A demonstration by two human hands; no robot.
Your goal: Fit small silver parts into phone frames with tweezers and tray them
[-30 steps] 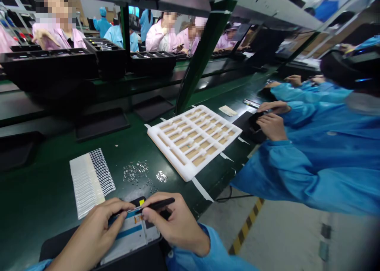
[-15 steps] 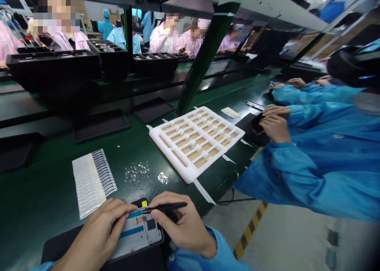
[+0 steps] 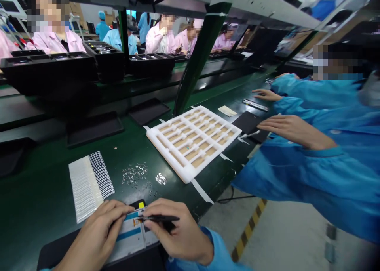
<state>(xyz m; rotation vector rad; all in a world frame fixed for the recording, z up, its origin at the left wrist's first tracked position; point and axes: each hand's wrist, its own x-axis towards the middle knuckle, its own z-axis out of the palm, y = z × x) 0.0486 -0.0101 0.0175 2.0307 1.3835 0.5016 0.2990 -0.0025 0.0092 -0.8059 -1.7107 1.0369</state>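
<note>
A silver phone housing point(image 3: 130, 245) with blue strips lies on a black pad point(image 3: 59, 245) at the bottom of the view. My left hand point(image 3: 99, 231) grips its left side, fingertips on the upper edge. Between the fingers and thumb of my right hand point(image 3: 178, 231) is a pair of black tweezers point(image 3: 163, 218). The tweezer tips are at a small orange flex cable point(image 3: 136, 222) on the housing; whether they pinch it I cannot tell. A yellow tab point(image 3: 141, 205) shows just above the housing.
Small metal pieces point(image 3: 135, 174) lie scattered beyond my hands, beside a sheet of strips point(image 3: 89, 187). A white foam tray point(image 3: 187, 176) is taped down further right. Black trays point(image 3: 95, 128) sit behind. A co-worker's hand point(image 3: 297, 130) is at the right, near a black mat point(image 3: 247, 124).
My right hand has moved slightly left, bringing the tweezer tips down to the orange flex cable. The co-worker's hands have moved apart. The whole view has shifted a little.
</note>
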